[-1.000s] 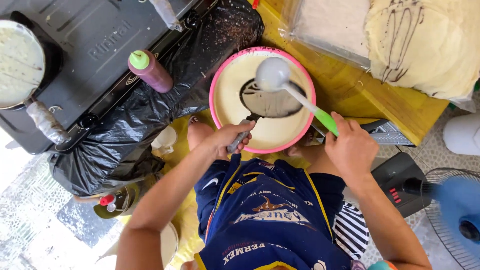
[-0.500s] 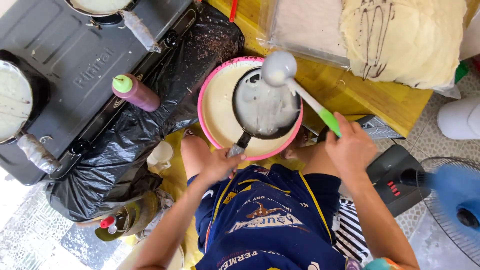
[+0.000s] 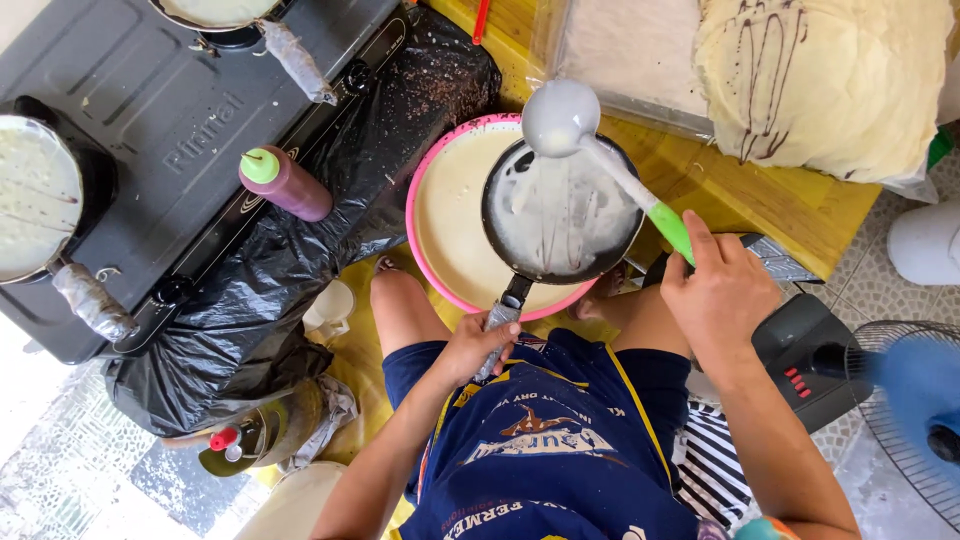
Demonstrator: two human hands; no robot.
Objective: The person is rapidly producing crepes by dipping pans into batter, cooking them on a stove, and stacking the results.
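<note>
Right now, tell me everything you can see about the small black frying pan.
The frying pan is small, round and dark, metal by its look, its inside streaked with thin white batter. The left hand grips its wrapped handle and holds it above the pink bowl of batter. A ladle, held by the right hand, hangs over its far rim.

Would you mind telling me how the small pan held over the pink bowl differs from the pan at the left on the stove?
The held pan is in the left hand, above the pink bowl; the stove pan sits unheld on the grey stove. The held pan shows dark streaks through thin batter; the stove pan is evenly covered. Both are round, hold pale batter and have wrapped handles.
</note>
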